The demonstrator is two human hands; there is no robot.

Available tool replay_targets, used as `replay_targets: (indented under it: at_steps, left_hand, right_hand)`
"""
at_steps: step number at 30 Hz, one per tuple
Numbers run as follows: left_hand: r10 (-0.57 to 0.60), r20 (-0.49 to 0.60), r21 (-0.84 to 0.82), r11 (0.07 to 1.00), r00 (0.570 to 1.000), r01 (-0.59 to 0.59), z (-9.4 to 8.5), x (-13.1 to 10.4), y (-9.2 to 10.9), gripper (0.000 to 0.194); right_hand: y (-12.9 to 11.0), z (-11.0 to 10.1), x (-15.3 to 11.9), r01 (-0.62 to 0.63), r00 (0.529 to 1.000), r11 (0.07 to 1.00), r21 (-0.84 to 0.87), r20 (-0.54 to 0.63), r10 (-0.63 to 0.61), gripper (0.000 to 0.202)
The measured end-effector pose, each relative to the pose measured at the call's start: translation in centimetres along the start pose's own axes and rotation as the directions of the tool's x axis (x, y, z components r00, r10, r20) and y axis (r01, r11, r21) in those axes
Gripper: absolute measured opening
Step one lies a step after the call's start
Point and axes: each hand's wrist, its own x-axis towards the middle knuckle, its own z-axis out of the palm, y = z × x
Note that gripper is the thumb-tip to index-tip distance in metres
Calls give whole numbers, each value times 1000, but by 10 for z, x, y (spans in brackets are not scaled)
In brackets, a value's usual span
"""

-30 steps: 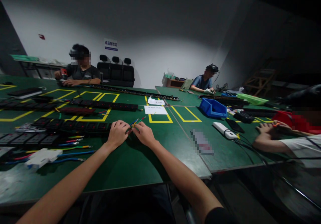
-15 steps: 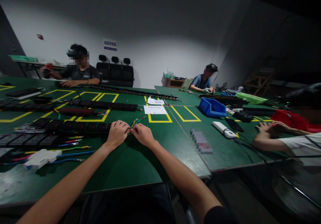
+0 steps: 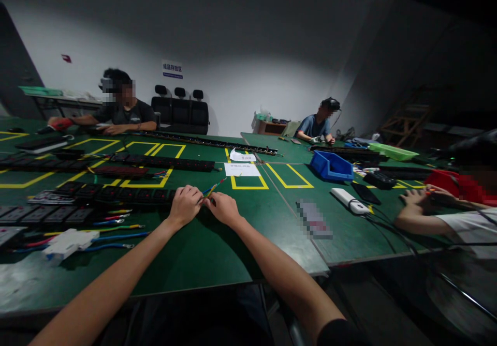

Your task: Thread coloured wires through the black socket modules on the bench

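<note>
A long black socket strip [image 3: 126, 194] lies across the green table, its right end under my left hand [image 3: 186, 204]. The fingers of that hand are closed around the wires at the strip's end. Right beside it, my right hand [image 3: 222, 207] pinches the same green, yellow and blue wires [image 3: 213, 188], whose tips stick up between the two hands. The fingertips of both hands nearly touch, and the exact grip is partly hidden by the fingers.
At the left are more strips [image 3: 46, 215] and a white connector block [image 3: 70, 243] with coloured cables. Paper sheets [image 3: 241, 169], a blue bin [image 3: 331, 166], a white power bank [image 3: 349, 201] and a blurred flat object [image 3: 313, 219] lie beyond and right. Three other people sit around.
The view has shifted slightly. My hands stay together at the wires, whose tips have moved a little. The person at the far left has lowered a red-gloved hand to the table.
</note>
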Motion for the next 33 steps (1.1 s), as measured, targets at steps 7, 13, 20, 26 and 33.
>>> replay_targets:
  at_steps: [7,13,20,26,33]
  left_hand:
    - [12,-5,-55,998,1000,-12,-2,0,2,19]
    - [16,-34,-121,992,999,-20,-4,1,2,20]
    - [57,-43,-173,983,997,-64,-11,1,4,15]
    - [137,-25,-211,967,990,-140,-12,-2,4,12]
    - [165,13,-183,970,986,-159,-9,-2,-1,22]
  right_hand:
    - [6,0,4,-76,997,996,40,-11,77,37]
    - [13,2,5,-73,997,991,108,3,73,28]
    - [22,9,8,-113,993,962,248,-12,120,27]
    - [28,16,12,-99,992,889,447,-30,126,35]
    - [24,20,15,-44,999,726,687,28,34,29]
